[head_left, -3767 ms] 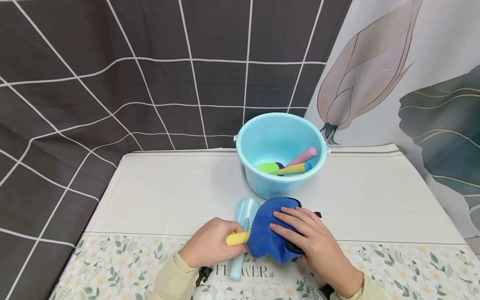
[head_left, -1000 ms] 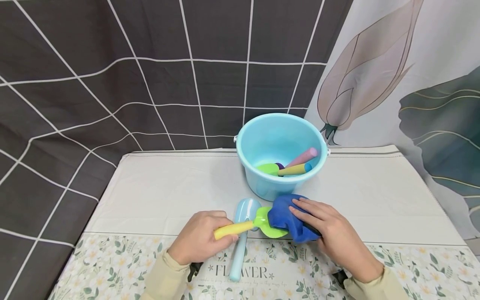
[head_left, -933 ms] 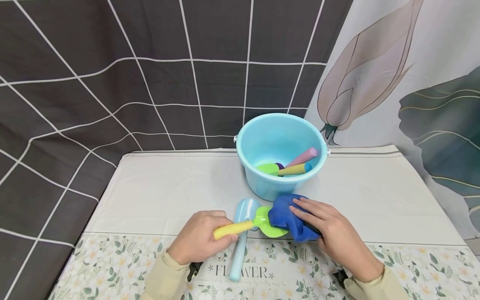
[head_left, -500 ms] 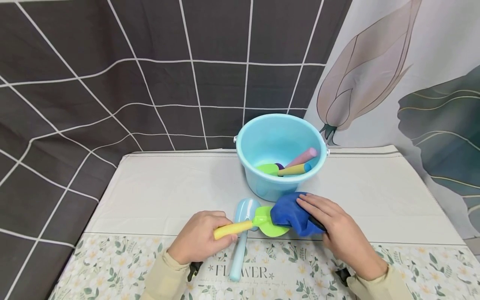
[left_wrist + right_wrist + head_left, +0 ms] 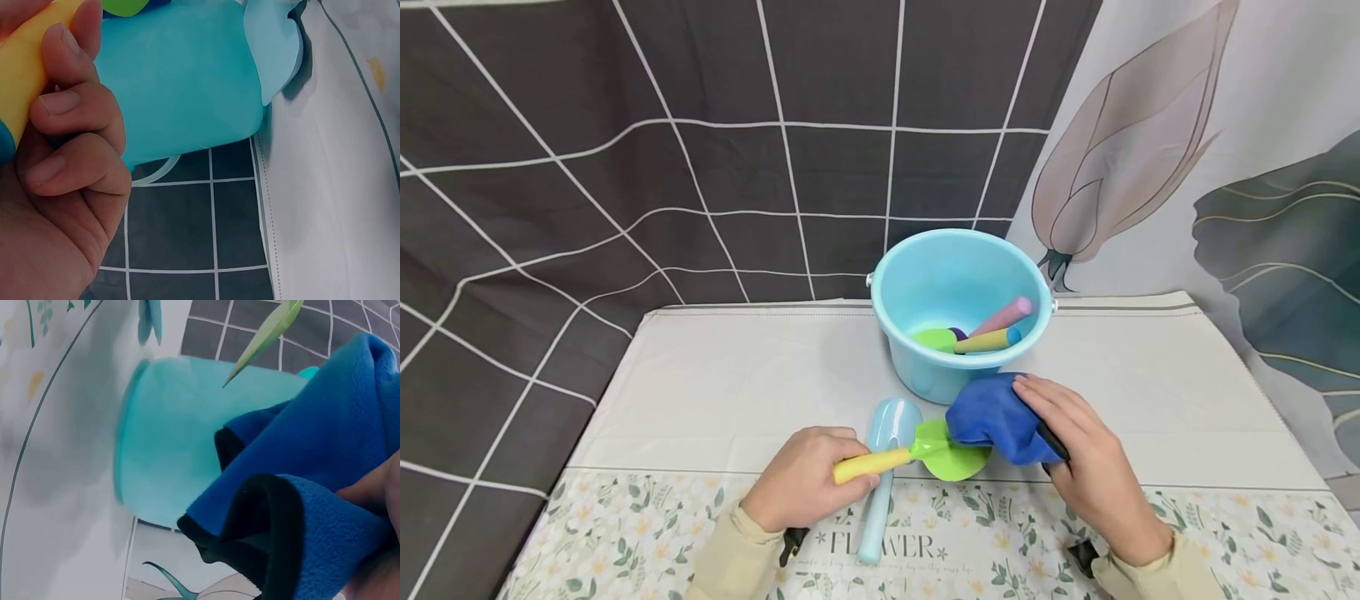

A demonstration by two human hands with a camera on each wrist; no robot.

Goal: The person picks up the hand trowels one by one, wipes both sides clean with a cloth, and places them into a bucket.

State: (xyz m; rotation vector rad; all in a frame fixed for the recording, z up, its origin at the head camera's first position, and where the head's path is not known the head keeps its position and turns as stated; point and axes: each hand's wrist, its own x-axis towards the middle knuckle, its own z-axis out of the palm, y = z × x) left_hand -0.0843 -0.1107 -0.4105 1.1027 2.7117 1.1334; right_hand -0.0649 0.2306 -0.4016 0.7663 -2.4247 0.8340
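Note:
My left hand (image 5: 812, 475) grips the yellow handle of a toy shovel (image 5: 951, 454) with a green blade, held above the table. In the left wrist view the fingers (image 5: 81, 109) curl round that handle (image 5: 25, 56), which has a blue end. My right hand (image 5: 1093, 467) holds a blue cloth (image 5: 1000, 417) with black edging against the blade's upper right edge. The cloth (image 5: 312, 437) hangs in folds in the right wrist view, with only part of the hand showing. Beneath the held shovel a light blue scoop (image 5: 876, 517) lies on the table.
A light blue bucket (image 5: 910, 367) stands just behind the hands. Inside it lie a pink handle (image 5: 1003, 315), a yellow handle (image 5: 985, 340) and a green blade (image 5: 935, 338). A dark gridded curtain (image 5: 715, 167) hangs behind the cloth-covered table (image 5: 737, 375).
The cloth covered most of the shovel's blade at first; it has slid right and up with my right hand, so the green blade shows. My left hand still holds the handle.

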